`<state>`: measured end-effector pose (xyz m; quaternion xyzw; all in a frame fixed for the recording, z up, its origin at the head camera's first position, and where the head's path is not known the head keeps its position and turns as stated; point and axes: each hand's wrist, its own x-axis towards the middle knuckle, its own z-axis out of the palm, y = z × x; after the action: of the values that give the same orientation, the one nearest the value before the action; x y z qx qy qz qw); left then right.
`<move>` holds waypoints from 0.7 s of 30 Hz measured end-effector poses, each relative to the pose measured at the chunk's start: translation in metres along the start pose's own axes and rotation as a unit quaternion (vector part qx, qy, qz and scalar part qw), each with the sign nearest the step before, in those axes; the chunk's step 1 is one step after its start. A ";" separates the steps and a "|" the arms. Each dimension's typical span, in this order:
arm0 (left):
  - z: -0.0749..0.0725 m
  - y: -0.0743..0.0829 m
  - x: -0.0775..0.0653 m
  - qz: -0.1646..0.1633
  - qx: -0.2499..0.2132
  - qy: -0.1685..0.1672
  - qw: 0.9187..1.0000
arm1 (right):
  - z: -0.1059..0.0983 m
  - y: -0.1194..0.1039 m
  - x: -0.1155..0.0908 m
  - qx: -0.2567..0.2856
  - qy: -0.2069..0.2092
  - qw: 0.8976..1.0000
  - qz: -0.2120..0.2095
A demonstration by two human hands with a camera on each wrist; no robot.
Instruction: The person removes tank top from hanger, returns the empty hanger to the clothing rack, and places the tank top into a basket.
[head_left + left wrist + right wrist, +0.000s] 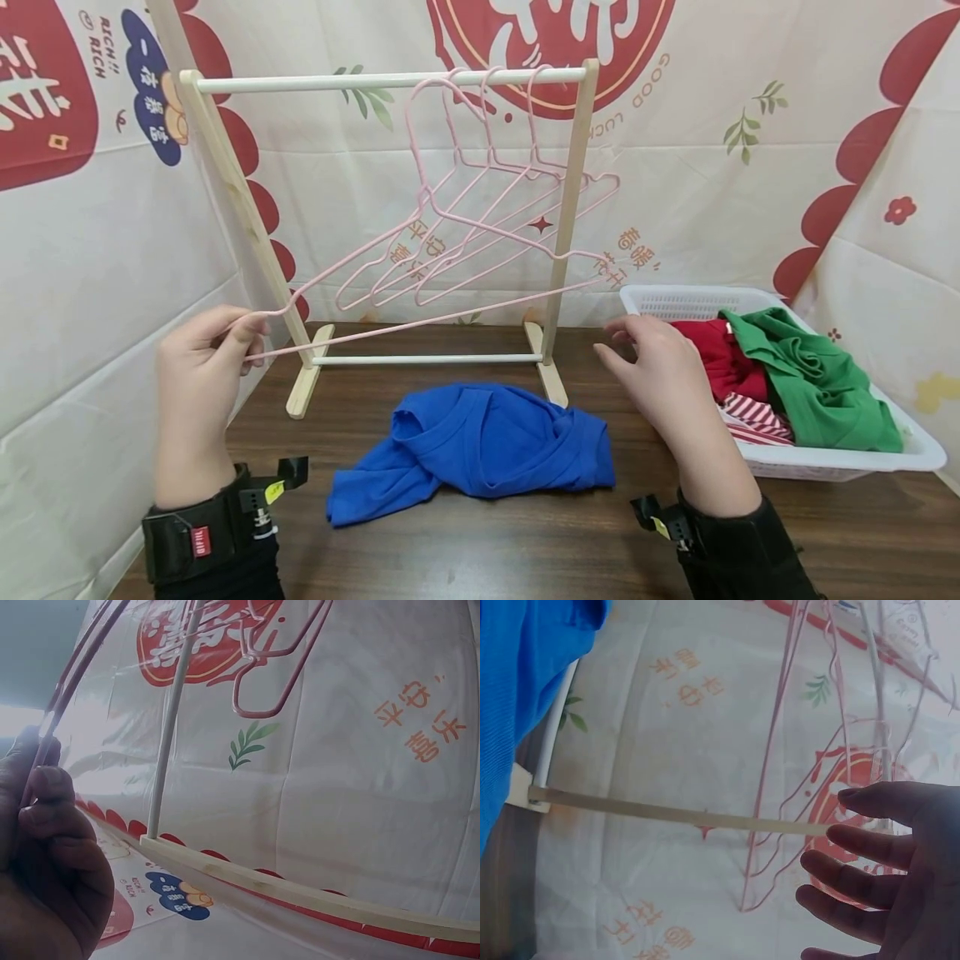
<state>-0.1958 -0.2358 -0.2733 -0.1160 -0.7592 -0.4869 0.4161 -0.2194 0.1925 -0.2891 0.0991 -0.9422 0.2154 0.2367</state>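
In the head view my left hand [213,358] pinches one end of a pink clothes hanger [348,333], its thumb and fingers curled round the wire. The hanger is held in front of the rack, hook upward, slanting across to the right. My right hand [660,367] is in the air near the hanger's far end, holding nothing; its fingers are spread in the right wrist view. Between the hands, a crumpled blue T-shirt [487,442] lies on the table. Several more pink hangers [491,167] hang at the right part of the rack's top rail.
A wooden rack [573,192] with a white top rail [315,82] stands behind the shirt. On the right, a white basket [930,450] holds green [825,383], red [727,358] and striped clothes [753,417]. Printed cloth [712,200] hangs behind and at both sides.
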 end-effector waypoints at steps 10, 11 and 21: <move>0.013 0.008 -0.005 0.071 0.032 0.038 0.996 | -0.012 -0.018 -0.011 0.015 0.039 0.998 -0.051; 0.013 0.009 -0.005 0.080 0.035 0.045 0.995 | -0.013 -0.020 -0.012 0.016 0.043 0.997 -0.056; 0.023 0.014 -0.005 0.096 -0.015 0.111 0.989 | -0.022 -0.030 -0.022 0.030 0.076 0.993 -0.085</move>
<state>-0.1966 -0.2086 -0.2722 -0.1396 -0.6865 -0.4658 0.5405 -0.1832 0.1775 -0.2717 0.1698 -0.9027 0.2298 0.3217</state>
